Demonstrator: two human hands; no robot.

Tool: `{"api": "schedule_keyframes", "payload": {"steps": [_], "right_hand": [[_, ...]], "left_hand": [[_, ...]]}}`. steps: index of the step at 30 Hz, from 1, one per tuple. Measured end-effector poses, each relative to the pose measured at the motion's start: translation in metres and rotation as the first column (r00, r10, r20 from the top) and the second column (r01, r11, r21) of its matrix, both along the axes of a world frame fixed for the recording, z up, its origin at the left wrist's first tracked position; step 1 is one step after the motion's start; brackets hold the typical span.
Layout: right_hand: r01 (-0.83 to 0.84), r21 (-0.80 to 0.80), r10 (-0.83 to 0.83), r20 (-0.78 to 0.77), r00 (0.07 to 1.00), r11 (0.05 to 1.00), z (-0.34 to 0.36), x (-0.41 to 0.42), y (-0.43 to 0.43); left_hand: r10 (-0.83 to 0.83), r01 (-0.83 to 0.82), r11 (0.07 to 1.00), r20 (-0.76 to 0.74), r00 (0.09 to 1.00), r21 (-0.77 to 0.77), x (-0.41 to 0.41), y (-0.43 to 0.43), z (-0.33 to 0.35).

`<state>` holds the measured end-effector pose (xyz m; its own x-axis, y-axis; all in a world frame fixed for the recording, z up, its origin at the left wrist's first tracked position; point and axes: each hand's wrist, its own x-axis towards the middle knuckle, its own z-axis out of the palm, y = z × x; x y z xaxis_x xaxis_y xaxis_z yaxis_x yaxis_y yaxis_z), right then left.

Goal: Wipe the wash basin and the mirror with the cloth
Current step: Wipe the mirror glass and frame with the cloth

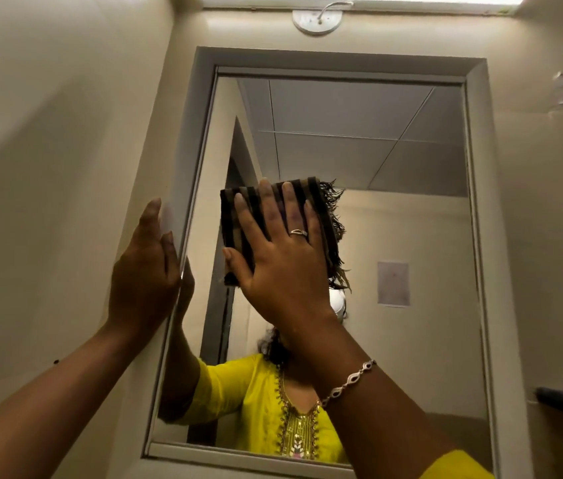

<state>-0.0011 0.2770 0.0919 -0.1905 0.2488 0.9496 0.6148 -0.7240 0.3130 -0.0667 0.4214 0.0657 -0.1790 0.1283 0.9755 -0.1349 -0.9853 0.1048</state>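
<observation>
Right hand (280,257) flat, fingers spread, hides most of cloth (238,216), fringe at 3 o'clock; left hand (145,271) open on upright mirror (394,167) frame.

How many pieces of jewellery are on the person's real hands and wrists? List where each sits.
2. A ring on a finger of the right hand, and a bracelet around the right wrist. None shows on the left hand; its palm side is hidden.

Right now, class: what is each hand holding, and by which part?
The right hand presses the folded striped cloth flat against the mirror, palm over its middle. The left hand holds nothing; it rests on the mirror frame.
</observation>
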Motion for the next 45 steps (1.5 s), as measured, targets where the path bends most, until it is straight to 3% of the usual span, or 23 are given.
{"api": "schedule_keyframes", "payload": {"steps": [20, 23, 27, 32, 37, 41, 45], "right_hand": [[0.215, 0.045, -0.212, -0.073, 0.975, 0.975, -0.014, 0.041, -0.150], [0.265, 0.047, -0.260, -0.084, 0.962, 0.963, -0.011, 0.045, -0.168], [0.285, 0.096, -0.276, -0.096, 0.956, 0.954, -0.012, 0.047, -0.176], [0.283, 0.215, -0.259, -0.132, 0.957, 0.935, -0.023, 0.046, -0.169], [0.269, 0.304, -0.230, -0.157, 0.960, 0.914, -0.034, 0.039, -0.143], [0.252, 0.280, -0.213, -0.160, 0.964, 0.927, -0.039, 0.030, -0.115], [0.236, 0.230, -0.202, -0.163, 0.966, 0.944, -0.044, 0.017, -0.080]], "left_hand": [[0.125, -0.124, 0.992, 0.048, 0.991, -0.013, 0.011, 0.004, -0.001], [0.161, -0.165, 0.984, 0.057, 0.985, 0.068, 0.018, 0.007, 0.001], [0.233, -0.219, 0.949, -0.037, 0.972, 0.226, 0.023, 0.013, 0.004], [0.133, -0.134, 0.968, 0.018, 0.991, 0.214, 0.020, -0.002, 0.004], [-0.064, 0.067, 0.988, -0.022, 0.998, 0.140, 0.014, -0.006, 0.004], [-0.148, 0.164, 0.970, -0.100, 0.984, 0.181, 0.007, -0.006, 0.005], [-0.131, 0.158, 0.958, -0.128, 0.983, 0.238, 0.002, -0.003, 0.001]]}}
